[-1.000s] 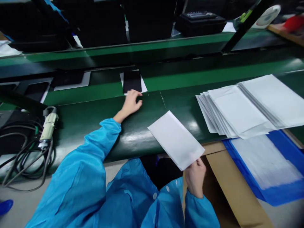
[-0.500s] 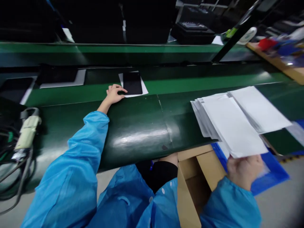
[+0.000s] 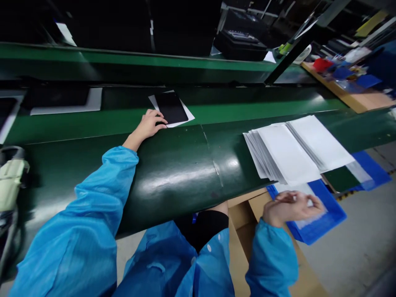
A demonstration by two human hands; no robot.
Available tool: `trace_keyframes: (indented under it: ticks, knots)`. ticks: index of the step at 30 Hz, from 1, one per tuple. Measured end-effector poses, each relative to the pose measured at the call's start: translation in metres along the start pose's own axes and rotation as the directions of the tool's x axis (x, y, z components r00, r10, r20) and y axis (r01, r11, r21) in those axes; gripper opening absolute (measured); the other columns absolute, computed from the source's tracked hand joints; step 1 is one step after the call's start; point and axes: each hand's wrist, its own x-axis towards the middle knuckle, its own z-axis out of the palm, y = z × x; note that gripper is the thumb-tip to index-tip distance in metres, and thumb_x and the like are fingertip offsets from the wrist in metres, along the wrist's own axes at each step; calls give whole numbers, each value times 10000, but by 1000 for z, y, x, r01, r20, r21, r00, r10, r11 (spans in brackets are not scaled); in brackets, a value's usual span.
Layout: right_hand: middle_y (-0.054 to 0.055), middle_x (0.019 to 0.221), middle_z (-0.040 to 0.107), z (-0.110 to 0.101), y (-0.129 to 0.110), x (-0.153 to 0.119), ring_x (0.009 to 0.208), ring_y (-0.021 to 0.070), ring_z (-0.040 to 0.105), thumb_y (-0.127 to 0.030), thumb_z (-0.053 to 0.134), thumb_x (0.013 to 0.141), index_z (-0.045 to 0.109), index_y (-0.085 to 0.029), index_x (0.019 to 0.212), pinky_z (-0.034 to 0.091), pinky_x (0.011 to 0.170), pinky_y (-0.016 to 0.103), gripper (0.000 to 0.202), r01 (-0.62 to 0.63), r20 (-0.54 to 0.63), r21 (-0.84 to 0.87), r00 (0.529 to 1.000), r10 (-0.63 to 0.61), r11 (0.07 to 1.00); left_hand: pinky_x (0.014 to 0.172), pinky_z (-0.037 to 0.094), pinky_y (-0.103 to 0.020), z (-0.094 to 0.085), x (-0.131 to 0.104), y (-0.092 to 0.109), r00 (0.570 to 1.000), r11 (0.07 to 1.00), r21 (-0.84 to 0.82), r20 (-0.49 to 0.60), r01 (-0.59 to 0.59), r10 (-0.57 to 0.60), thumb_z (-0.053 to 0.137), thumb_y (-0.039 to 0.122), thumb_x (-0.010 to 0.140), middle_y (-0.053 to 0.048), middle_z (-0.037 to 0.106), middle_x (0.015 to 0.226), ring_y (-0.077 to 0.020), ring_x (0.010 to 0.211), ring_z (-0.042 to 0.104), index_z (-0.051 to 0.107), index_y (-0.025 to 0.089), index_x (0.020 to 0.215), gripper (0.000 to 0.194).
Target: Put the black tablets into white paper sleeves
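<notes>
My left hand (image 3: 150,125) reaches onto the green belt, its thumb and fingertips closed at the near left corner of a black tablet (image 3: 171,107). The tablet lies slanted on a white sheet (image 3: 185,114) whose corners stick out around it. My right hand (image 3: 293,208) is held palm up over a blue bin (image 3: 334,214), fingers curled and smeared by motion. Whether anything lies in those fingers cannot be made out. Just beyond it, two overlapping stacks of flat white sheets or sleeves (image 3: 287,152) rest on the belt's near edge, apart from the hand.
More dark panels on white sheets (image 3: 68,108) lie at the belt's left. A pale green cabled device (image 3: 12,177) sits at the near left. An open cardboard box (image 3: 238,243) stands below the edge. A slanted dark post (image 3: 287,60) and a wooden board with parts (image 3: 355,99) are at the right.
My right hand has come off the near end of the white stack and moved left. The tablet has turned slightly on its sheet under my left hand. The view has shifted right.
</notes>
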Motion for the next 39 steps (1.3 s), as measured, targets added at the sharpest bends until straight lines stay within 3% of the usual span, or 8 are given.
trace_keyframes:
  ticks: [3, 8, 13, 22, 26, 30, 35, 39]
  knots:
    - [-96, 611, 548, 16, -2, -51, 390, 104, 438, -398, 728, 811, 490, -279, 935, 322, 359, 233, 293, 22, 286, -39, 958, -10, 999, 1108, 435, -530, -2, 4, -2, 997, 997, 19, 31, -69, 69, 703, 357, 951, -105, 670, 1242, -330, 1241, 516, 839, 276, 1076, 201]
    - [-13, 706, 717, 61, -1, -86, 463, 106, 583, -443, 762, 849, 636, -217, 947, 445, 437, 227, 276, -162, 783, -209, 563, 264, 964, 1088, 471, -509, -2, 13, 7, 984, 983, 54, 54, -176, 173, 665, 321, 954, -124, 718, 1151, -337, 1185, 568, 842, 235, 1024, 209]
    - [-11, 708, 722, 86, 5, -97, 478, 105, 591, -444, 746, 878, 686, -208, 932, 458, 463, 233, 249, -162, 865, -240, 411, 287, 957, 1007, 530, -472, 4, 22, 23, 981, 977, 96, 60, -192, 186, 591, 264, 950, -139, 733, 1039, -339, 1135, 603, 805, 186, 945, 228]
    - [-31, 676, 700, 104, 3, -112, 466, 99, 573, -461, 730, 906, 658, -225, 947, 442, 450, 224, 251, -242, 870, -196, 405, 283, 950, 902, 530, -408, 16, 35, 49, 997, 996, 71, -48, -61, 64, 597, 149, 904, -137, 659, 1059, -329, 1133, 588, 650, 177, 915, 60]
    - [-8, 832, 761, 134, 3, -113, 541, 131, 658, -574, 793, 845, 617, -253, 1045, 489, 457, 236, 417, -513, 906, -214, 215, 366, 831, 779, 495, -314, 27, 20, 77, 959, 982, 85, -218, -168, 182, 602, 137, 928, -91, 636, 1018, -236, 1006, 580, 550, 204, 913, 85]
    - [-4, 904, 785, 155, 6, -107, 622, 166, 711, -672, 822, 791, 569, -283, 1072, 580, 537, 285, 543, -737, 906, -262, 35, 422, 623, 660, 461, -279, 52, -15, 125, 844, 899, 140, -311, -415, 438, 575, 173, 952, -70, 669, 939, -198, 906, 612, 570, 198, 902, 56]
    - [-61, 806, 716, 155, 11, -109, 685, 169, 698, -385, 910, 738, 600, -279, 1024, 569, 538, 269, 434, -814, 867, -164, 150, 475, 557, 634, 479, -263, 70, -46, 166, 715, 750, 109, -238, -653, 657, 531, 237, 1026, -72, 723, 954, -194, 936, 689, 648, 187, 949, 149]
    - [-59, 777, 725, 153, 10, -110, 750, 196, 722, -269, 881, 691, 634, -267, 1029, 572, 550, 274, 419, -854, 816, -105, 219, 535, 510, 696, 543, -282, 64, -43, 163, 728, 749, 100, -178, -655, 662, 563, 364, 1061, -112, 729, 1025, -232, 1030, 702, 678, 172, 1076, 225]
